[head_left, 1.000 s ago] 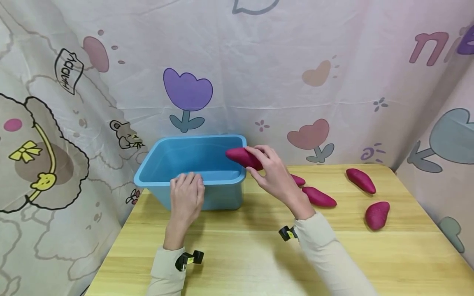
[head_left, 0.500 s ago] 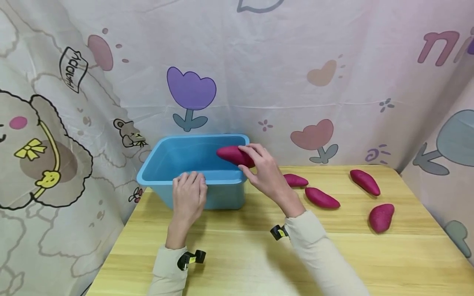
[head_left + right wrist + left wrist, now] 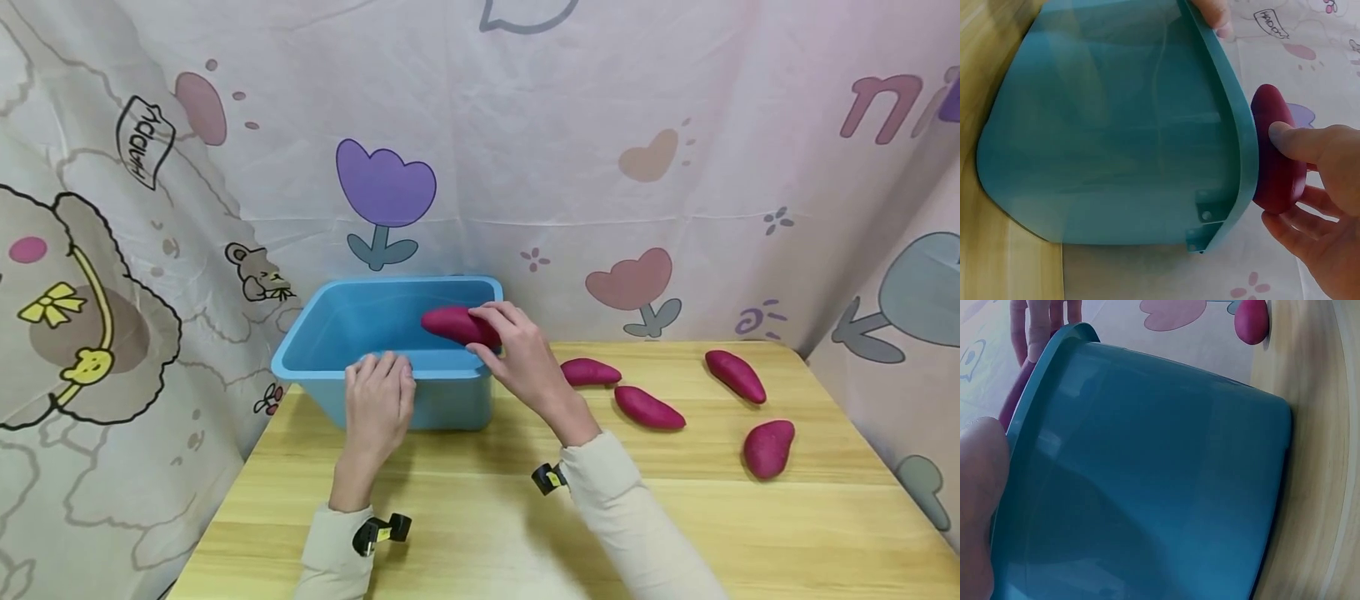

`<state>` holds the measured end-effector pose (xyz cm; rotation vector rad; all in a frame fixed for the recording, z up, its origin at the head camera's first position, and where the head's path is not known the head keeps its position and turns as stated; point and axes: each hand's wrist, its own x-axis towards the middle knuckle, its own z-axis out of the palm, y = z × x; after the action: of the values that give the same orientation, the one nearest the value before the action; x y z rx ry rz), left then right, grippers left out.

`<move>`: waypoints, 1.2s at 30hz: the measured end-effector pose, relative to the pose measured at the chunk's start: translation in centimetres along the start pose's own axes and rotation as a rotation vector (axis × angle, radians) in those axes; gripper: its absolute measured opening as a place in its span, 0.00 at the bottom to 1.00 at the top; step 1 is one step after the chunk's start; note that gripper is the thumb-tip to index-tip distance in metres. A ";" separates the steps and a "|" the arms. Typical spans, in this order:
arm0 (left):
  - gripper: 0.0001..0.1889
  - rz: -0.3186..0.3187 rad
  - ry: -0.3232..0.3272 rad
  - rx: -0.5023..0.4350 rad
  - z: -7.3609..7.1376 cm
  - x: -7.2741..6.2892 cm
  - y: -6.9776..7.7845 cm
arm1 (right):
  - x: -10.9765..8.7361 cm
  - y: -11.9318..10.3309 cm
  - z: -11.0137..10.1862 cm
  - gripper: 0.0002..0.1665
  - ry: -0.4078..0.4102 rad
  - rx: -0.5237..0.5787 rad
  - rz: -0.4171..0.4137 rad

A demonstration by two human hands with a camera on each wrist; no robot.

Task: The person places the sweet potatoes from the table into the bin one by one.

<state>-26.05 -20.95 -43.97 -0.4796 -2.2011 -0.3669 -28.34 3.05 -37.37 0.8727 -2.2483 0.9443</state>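
Observation:
A blue plastic bin (image 3: 420, 400) stands on the wooden table, its opening facing up. My left hand (image 3: 378, 400) grips the bin's near rim, fingers curled over the edge. In my right hand (image 3: 521, 354) is a purple-skinned sweet potato (image 3: 453, 323), pinched between thumb and fingers above the bin's right end. The right wrist view shows the thumb pressing one side of this sweet potato (image 3: 1275, 156), with fingers on the other side. Most of the bin's floor is hidden behind its near wall and my left hand.
Right of the bin lie several more sweet potatoes: one (image 3: 591, 372) near my right wrist, another (image 3: 649, 408) just in front, one (image 3: 735, 377) farther right and a rounder one (image 3: 768, 448) nearer. A printed curtain (image 3: 510, 150) hangs behind the table (image 3: 465, 517).
My right hand has carried the sweet potato leftward, from over the bin's right rim to farther over its opening. My left hand keeps its grip on the near rim.

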 end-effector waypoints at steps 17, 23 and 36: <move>0.20 -0.012 -0.021 -0.009 -0.1 0.1 -0.1 | -0.1 -0.2 1.3 0.25 -0.040 0.016 0.042; 0.18 -0.002 0.010 -0.013 0.0 0.4 0.0 | 0.0 -0.2 1.3 0.22 -0.055 0.034 0.057; 0.20 -0.016 -0.020 -0.003 0.0 0.0 -0.1 | -2.0 -0.4 0.5 0.19 -0.018 0.065 0.018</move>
<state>-26.11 -20.98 -43.95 -0.4694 -2.2256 -0.3760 -26.84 3.12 -38.90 0.8941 -2.2556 1.0273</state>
